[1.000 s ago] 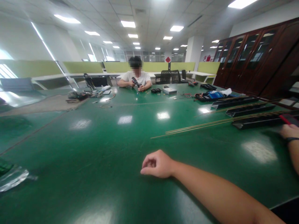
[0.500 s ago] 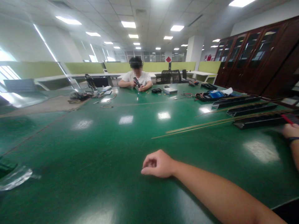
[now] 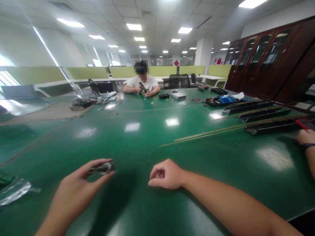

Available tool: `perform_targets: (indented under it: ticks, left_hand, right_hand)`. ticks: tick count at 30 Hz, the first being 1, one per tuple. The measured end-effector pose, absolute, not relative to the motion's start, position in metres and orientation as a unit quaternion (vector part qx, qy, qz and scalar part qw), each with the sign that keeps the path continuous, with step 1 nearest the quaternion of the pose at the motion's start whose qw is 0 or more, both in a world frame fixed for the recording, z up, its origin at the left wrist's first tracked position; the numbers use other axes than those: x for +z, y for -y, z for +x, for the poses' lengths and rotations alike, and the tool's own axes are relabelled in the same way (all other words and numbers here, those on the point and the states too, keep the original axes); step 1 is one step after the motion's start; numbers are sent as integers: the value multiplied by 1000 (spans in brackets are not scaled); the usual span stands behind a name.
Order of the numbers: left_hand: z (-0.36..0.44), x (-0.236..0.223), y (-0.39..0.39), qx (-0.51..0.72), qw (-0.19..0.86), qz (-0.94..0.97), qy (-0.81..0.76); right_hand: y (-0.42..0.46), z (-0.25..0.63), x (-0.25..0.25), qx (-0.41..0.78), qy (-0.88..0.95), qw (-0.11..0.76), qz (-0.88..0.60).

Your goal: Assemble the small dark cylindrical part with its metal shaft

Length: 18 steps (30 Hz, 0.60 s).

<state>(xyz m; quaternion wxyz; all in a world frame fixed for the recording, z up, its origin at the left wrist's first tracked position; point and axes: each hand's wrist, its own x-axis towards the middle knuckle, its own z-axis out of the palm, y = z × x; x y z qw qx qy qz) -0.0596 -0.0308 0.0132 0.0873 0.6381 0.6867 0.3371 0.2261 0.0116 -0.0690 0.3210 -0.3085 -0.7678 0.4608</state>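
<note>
My left hand (image 3: pixel 76 186) is raised over the green tabletop at the lower left. Its thumb and fingers pinch a small round dark object with a pale, shiny face (image 3: pixel 105 168), slightly blurred, whose kind I cannot make out. My right hand (image 3: pixel 166 174) rests on its side on the table (image 3: pixel 128 144), with the fingers curled in a loose fist. Inside the hollow of that fist nothing shows. A gap of bare tabletop separates the two hands.
Thin brass-coloured rods (image 3: pixel 209 133) lie across black channels (image 3: pixel 273 126) on the right. At the right edge another person's hand (image 3: pixel 306 137) holds a red object. A co-worker (image 3: pixel 142 83) sits opposite with a tool. Clear plastic (image 3: pixel 16 191) lies at far left.
My left hand has come into view from the lower left with the small round object pinched in it. My right hand stays where it was, still curled.
</note>
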Motion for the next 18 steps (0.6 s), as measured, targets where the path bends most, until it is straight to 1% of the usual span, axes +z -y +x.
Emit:
perform_targets:
  ticks: [4, 7, 11, 18]
  left_hand:
    - [15, -2, -7, 341, 213, 717, -569]
    - [51, -28, -18, 382, 271, 711, -524]
    - [52, -52, -19, 420, 294, 670, -537]
    - [45, -47, -18, 455, 299, 639, -543]
  right_hand:
    - [-11, 226, -67, 465, 764, 322, -310]
    - [-11, 227, -67, 453, 762, 339, -314]
    - [-12, 227, -69, 447, 767, 345, -305]
    - [-10, 226, -69, 452, 770, 331, -305]
